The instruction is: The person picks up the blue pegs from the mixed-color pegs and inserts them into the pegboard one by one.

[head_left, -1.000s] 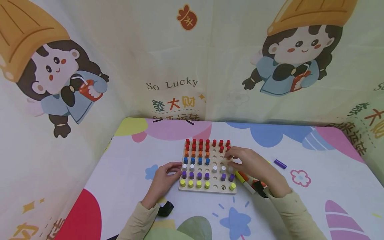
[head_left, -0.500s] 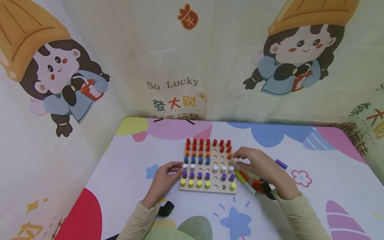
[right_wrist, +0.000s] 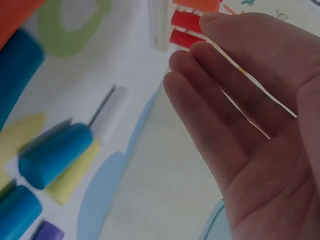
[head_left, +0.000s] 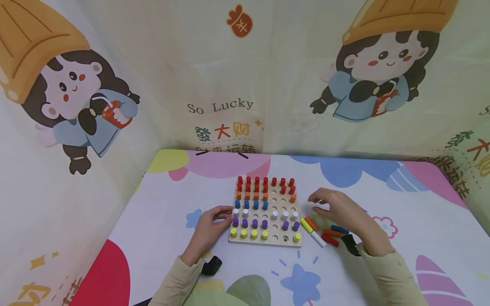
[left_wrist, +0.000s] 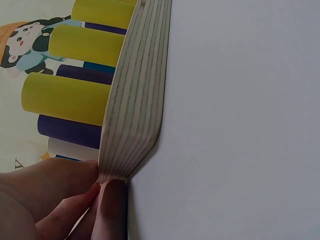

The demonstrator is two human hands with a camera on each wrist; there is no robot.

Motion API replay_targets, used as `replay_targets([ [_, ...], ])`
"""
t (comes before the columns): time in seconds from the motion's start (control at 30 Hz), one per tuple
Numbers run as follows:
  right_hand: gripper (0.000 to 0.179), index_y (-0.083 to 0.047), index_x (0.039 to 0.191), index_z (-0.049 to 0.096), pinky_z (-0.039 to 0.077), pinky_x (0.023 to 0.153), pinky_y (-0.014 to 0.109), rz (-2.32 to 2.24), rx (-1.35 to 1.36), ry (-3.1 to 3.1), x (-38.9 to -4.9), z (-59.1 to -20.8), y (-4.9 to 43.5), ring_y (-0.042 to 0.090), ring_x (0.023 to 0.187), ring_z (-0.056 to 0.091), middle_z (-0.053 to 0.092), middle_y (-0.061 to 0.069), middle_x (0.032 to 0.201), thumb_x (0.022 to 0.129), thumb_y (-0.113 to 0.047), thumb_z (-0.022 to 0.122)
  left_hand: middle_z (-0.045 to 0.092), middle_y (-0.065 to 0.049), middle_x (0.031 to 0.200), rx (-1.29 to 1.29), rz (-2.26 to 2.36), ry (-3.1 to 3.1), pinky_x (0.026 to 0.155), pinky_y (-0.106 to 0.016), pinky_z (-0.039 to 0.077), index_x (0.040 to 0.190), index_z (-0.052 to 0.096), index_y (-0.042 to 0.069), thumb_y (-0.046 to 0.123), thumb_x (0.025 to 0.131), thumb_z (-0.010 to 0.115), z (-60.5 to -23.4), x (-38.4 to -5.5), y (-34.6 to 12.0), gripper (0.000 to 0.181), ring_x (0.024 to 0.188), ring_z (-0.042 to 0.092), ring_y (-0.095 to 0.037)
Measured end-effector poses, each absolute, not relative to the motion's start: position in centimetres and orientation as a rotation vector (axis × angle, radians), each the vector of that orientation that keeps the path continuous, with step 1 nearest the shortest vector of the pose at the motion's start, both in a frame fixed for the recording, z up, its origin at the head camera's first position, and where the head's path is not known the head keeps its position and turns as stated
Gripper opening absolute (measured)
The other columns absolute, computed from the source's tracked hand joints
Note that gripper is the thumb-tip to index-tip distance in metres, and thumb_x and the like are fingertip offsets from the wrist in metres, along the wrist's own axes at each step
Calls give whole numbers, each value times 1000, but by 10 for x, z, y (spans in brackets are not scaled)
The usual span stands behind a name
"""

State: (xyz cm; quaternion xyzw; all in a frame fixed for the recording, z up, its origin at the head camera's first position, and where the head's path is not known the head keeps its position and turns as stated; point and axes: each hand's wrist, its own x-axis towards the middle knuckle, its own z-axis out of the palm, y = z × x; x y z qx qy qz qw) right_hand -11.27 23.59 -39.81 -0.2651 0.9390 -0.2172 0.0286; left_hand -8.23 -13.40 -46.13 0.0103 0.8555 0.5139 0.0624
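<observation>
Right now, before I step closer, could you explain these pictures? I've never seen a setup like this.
There is no machine here, just a person's bare hands. The wide picture comes from a camera worn on the head; the two close ones come from cameras on the wrists. On the patterned table lies a wooden pegboard with coloured pegs upright in rows; some holes are empty. Loose pegs lie to its right. The left hand holds the board's edge. The right hand is above the table, its fingers holding nothing.

Pale cloth [head_left: 172, 51] printed with cartoon figures [head_left: 72, 80] rises behind a table [head_left: 153, 238]. The table is white with colourful shapes [head_left: 301, 284].
</observation>
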Motion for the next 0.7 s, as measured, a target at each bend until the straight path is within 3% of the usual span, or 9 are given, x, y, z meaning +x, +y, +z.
replay_targets([
  [0.7, 23, -3, 103, 71, 59, 80, 44, -676, -676, 2924, -112, -406, 263, 24, 89, 70, 71, 7, 98, 81, -4, 79, 69, -1, 114, 13, 1534, 2596, 89, -32, 57, 123, 68, 14, 20, 93, 71, -462, -83, -134, 31, 101, 65, -15],
])
